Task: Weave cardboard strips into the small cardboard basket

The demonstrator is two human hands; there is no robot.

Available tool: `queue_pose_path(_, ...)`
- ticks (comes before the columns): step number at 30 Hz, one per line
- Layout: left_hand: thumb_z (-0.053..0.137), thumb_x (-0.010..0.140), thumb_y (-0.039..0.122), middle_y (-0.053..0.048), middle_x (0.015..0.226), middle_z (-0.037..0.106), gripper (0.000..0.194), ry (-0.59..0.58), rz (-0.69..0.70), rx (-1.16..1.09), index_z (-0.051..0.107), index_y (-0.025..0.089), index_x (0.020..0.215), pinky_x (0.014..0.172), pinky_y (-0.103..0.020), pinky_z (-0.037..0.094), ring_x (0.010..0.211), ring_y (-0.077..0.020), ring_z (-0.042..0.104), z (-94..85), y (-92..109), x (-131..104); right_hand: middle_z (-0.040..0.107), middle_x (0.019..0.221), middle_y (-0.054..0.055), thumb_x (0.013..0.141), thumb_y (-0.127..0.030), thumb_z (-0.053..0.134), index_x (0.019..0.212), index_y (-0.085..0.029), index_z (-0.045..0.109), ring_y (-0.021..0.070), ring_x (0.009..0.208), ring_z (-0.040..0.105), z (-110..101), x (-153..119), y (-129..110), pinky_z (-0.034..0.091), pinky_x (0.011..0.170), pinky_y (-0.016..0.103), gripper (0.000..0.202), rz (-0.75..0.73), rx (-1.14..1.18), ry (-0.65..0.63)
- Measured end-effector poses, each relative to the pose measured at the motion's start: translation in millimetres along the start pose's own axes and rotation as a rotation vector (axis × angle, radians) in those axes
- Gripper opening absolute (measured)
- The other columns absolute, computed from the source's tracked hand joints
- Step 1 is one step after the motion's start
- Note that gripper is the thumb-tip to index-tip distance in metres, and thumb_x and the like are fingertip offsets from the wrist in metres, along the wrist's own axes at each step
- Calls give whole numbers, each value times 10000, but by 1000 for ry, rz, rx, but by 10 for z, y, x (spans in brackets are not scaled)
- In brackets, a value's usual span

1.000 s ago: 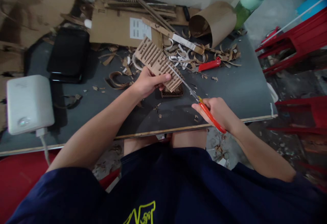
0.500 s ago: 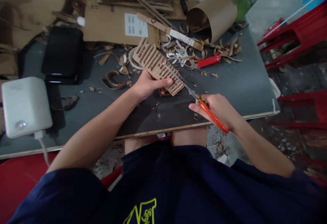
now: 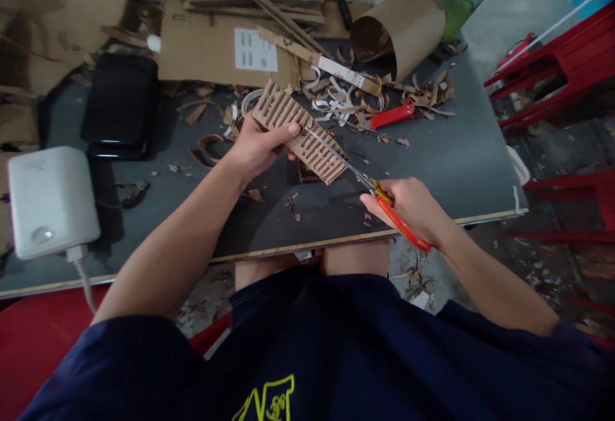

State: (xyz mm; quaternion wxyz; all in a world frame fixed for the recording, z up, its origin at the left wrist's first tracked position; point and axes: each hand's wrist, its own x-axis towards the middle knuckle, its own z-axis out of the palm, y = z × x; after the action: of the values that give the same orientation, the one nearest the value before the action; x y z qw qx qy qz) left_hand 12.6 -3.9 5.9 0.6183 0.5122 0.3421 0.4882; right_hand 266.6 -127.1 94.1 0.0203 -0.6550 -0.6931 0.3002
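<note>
My left hand [image 3: 262, 145] grips the left part of a slotted piece of corrugated cardboard [image 3: 319, 153], thumb on top and fingers underneath. The piece slants down to the right above the table. My right hand [image 3: 413, 206] is closed round the orange handles of a pair of scissors [image 3: 396, 222], which have a yellow part by the pivot. Their blades lie along the upper right edge of the cardboard, tips close to my left thumb; whether they are cutting into it I cannot tell. Under the cardboard, a dark brown lattice-like block [image 3: 310, 171] shows in part.
A red-handled cutter [image 3: 393, 115] lies among cardboard and white paper scraps. Behind are a flat cardboard sheet [image 3: 202, 46], a cardboard tube [image 3: 416, 30] and a green bottle [image 3: 459, 8]. On the left stand a black case [image 3: 120, 104] and a white box with a cable [image 3: 52, 200].
My left hand has moved left along the cardboard, its thumb now nearer the piece's middle. The cardboard has dropped slightly, and more of the block beneath shows. The scissors have hardly moved.
</note>
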Motion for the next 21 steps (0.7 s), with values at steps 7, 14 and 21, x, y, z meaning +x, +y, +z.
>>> queue_pose_path(7,909,571,550,-6,741,655,577,7,1,-48,566,174,842,425,-196,550,608,-147,694,10,8,13,363,485,-50,824,-303,565,562,-231,395,97,490,264,89,47,26,252,560,297,321,-17,-88,28)
queue_pose_path(14,893,627,504,-9,756,667,517,-15,-8,-55,580,170,867,454,-182,571,647,-157,720,-6,-9,11,343,492,-46,903,-509,534,552,-233,357,101,491,253,148,3,39,242,557,298,481,-8,-57,69)
queue_pose_path(21,890,606,582,-24,742,674,557,-114,-11,-71,562,188,826,442,-187,582,669,-192,735,138,-64,-79,572,658,-2,870,-684,536,739,-247,450,143,550,439,-32,-22,-51,306,563,282,465,27,-133,-8)
